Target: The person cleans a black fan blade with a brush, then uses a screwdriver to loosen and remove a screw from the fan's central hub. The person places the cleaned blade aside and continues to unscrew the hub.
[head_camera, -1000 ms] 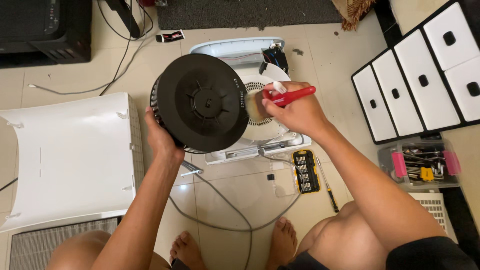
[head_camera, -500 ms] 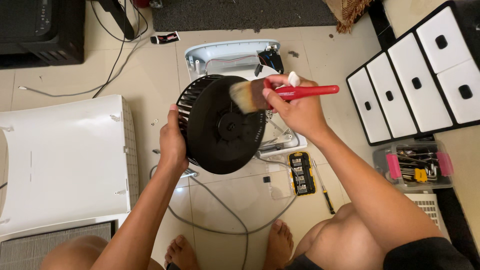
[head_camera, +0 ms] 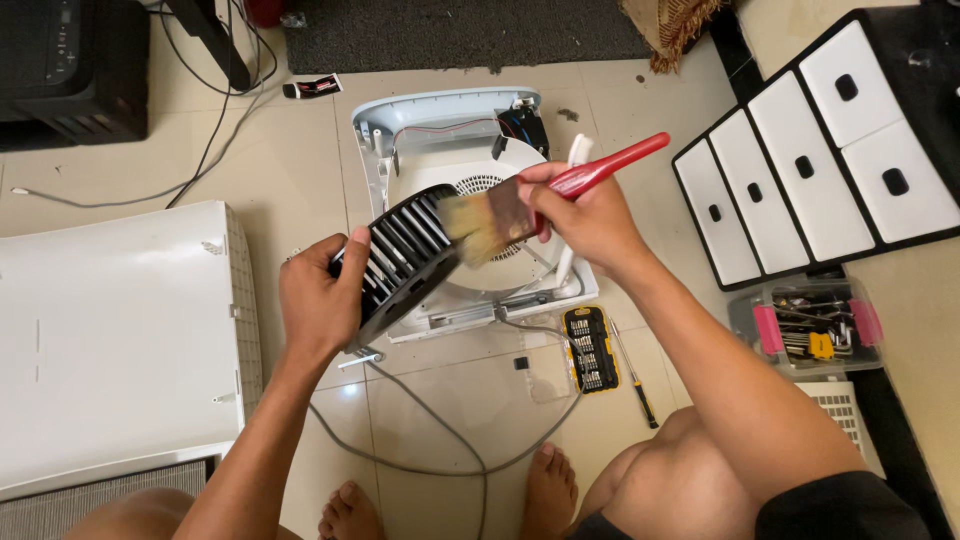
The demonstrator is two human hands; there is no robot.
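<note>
Sitting on the tiled floor, the person has knees and bare feet along the bottom edge of the frame, with a grey cable looping just above the toes. Left of centre, the left hand is clamped on the rim of a black blower wheel, tilting it edge-on so its slatted side faces the brush. Right of centre, the right hand is closed round the red handle of a paintbrush, bristles touching the slats; a white stick-like item is pinched in the same hand.

Just below the wheel lie a yellow-and-black bit set and a screwdriver. Behind the wheel, mid-frame, the opened white fan housing lies flat, partly hidden by wheel and brush. A white cover panel fills the left side; a clear tool box and a white drawer unit sit at right. A dark mat runs along the top.
</note>
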